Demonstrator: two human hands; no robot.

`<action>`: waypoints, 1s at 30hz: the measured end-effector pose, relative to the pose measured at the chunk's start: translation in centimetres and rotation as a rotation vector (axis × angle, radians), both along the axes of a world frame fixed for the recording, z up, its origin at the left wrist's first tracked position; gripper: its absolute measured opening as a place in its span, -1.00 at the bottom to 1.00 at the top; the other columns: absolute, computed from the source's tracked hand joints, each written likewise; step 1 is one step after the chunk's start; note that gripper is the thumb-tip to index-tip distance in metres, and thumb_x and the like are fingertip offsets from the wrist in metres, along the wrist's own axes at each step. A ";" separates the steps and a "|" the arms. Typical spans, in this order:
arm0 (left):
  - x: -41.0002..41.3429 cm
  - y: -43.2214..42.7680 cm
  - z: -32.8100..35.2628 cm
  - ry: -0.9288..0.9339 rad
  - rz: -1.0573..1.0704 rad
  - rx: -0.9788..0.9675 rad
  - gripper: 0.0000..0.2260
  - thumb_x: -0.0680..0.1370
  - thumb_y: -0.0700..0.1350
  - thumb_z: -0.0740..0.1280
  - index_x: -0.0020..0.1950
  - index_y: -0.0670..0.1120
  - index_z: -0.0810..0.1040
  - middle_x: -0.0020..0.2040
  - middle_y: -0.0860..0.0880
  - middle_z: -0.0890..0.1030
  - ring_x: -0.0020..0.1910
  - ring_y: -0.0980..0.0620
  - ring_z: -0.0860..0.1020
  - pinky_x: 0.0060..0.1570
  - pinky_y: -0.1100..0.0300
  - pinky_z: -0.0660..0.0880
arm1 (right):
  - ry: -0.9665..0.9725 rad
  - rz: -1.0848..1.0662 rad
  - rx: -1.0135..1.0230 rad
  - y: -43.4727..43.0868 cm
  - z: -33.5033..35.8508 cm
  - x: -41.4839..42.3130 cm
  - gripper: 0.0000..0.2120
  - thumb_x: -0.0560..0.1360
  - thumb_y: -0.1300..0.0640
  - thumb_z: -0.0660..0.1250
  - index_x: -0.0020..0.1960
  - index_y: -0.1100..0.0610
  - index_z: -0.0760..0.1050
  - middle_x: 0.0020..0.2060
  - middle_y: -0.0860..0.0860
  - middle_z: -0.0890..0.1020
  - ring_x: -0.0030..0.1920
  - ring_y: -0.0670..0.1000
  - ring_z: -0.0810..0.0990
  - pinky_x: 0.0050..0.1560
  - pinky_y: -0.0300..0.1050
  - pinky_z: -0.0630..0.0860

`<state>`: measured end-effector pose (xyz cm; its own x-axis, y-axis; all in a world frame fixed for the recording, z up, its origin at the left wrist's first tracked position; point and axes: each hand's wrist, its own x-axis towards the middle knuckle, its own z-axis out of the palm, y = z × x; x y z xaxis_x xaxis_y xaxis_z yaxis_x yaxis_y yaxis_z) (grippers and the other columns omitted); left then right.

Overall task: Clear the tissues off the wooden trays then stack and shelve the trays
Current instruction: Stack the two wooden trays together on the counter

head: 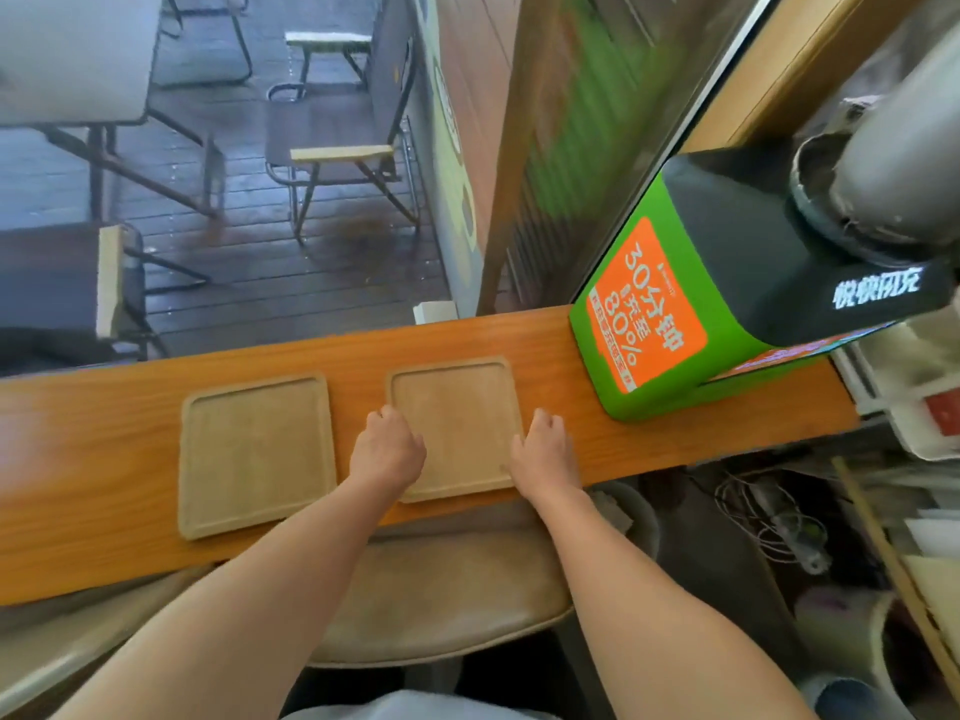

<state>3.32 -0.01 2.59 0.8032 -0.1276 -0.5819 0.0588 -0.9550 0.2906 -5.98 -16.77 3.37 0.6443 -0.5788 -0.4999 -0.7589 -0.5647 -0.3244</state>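
Observation:
Two pale square wooden trays lie side by side on an orange wooden counter (156,527). The left tray (257,454) lies bare and untouched. My two hands grip the right tray (457,418) by its sides: my left hand (387,446) curls over its left edge, my right hand (545,449) over its right edge. The tray's near edge overhangs the counter's front slightly. No tissue shows on either tray.
A green and black box with an orange label (727,288) stands on the counter just right of the held tray. A round beige stool seat (441,605) sits below the counter's front. Cables and clutter (779,522) fill the right side. Chairs and tables stand outside beyond the counter.

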 end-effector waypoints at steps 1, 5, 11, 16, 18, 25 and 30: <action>0.1 -0.5 -0.7 -0.004 0.074 0.015 -0.69 0.60 -0.05 0.21 0.26 -0.20 0.36 0.21 -0.20 0.45 0.14 -0.24 0.50 -0.01 -0.03 0.45 | 0.023 -0.032 0.008 -0.6 -0.8 0.1 -0.65 0.60 0.11 0.11 0.36 0.17 0.32 0.28 0.14 0.43 0.27 0.20 0.43 0.21 0.11 0.43; -0.4 -2.2 -2.3 0.059 0.306 0.050 -0.60 0.62 -0.03 0.17 0.36 -0.25 0.29 0.32 -0.25 0.40 0.24 -0.26 0.43 0.08 -0.05 0.41 | 0.093 -0.137 0.093 -1.3 -2.8 0.9 -0.66 0.61 0.11 0.11 0.34 0.22 0.35 0.29 0.16 0.43 0.27 0.20 0.43 0.24 0.10 0.42; -0.8 -1.0 -3.2 0.136 0.473 0.041 -0.54 0.61 0.10 0.21 0.28 -0.26 0.45 0.23 -0.25 0.53 0.17 -0.25 0.51 0.15 -0.07 0.51 | 0.168 -0.284 0.309 -0.3 -3.3 2.5 -0.45 0.56 -0.05 0.25 0.47 0.15 0.27 0.39 0.18 0.34 0.37 0.25 0.36 0.37 0.11 0.36; 0.5 2.1 -3.5 0.337 0.576 -0.112 -0.35 0.55 0.28 0.21 0.32 -0.28 0.44 0.13 -0.19 0.58 0.10 -0.19 0.56 0.03 0.00 0.52 | 0.171 -0.444 0.506 0.1 -2.5 1.6 -0.53 0.61 -0.06 0.19 0.41 0.20 0.33 0.28 0.13 0.47 0.18 0.18 0.48 0.19 0.06 0.45; 1.1 3.5 -3.3 0.412 0.592 -0.213 -0.32 0.53 0.31 0.21 0.33 -0.26 0.44 0.15 -0.18 0.59 0.10 -0.19 0.56 0.10 -0.04 0.53 | 0.132 -0.517 0.572 1.7 -1.8 1.5 -0.55 0.62 -0.07 0.15 0.41 0.16 0.31 0.15 0.06 0.47 0.06 0.10 0.44 0.06 0.02 0.40; 3.9 12.1 -0.6 0.288 0.605 -0.346 -0.35 0.52 0.32 0.22 0.28 -0.23 0.51 0.04 -0.13 0.60 -0.01 -0.14 0.56 -0.01 0.03 0.51 | 0.062 -0.453 0.599 9.9 0.9 5.6 -0.42 0.65 -0.09 0.09 0.56 0.17 0.08 0.46 0.12 0.35 0.36 0.18 0.39 0.20 0.03 0.37; 6.1 20.5 0.8 0.196 0.663 -0.302 -0.35 0.54 0.30 0.20 0.32 -0.25 0.46 0.06 -0.15 0.59 -0.03 -0.16 0.54 -0.09 0.05 0.49 | 0.060 -0.360 0.658 18.0 1.6 9.2 -0.40 0.66 -0.08 0.07 0.59 0.16 -0.01 0.54 0.10 0.22 0.49 0.18 0.26 0.38 0.07 0.31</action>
<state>9.41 20.45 3.44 0.6524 0.1695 -0.7386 0.6711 -0.5820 0.4592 3.20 1.23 4.97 0.4322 -0.3186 -0.8436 -0.8871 0.0180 -0.4612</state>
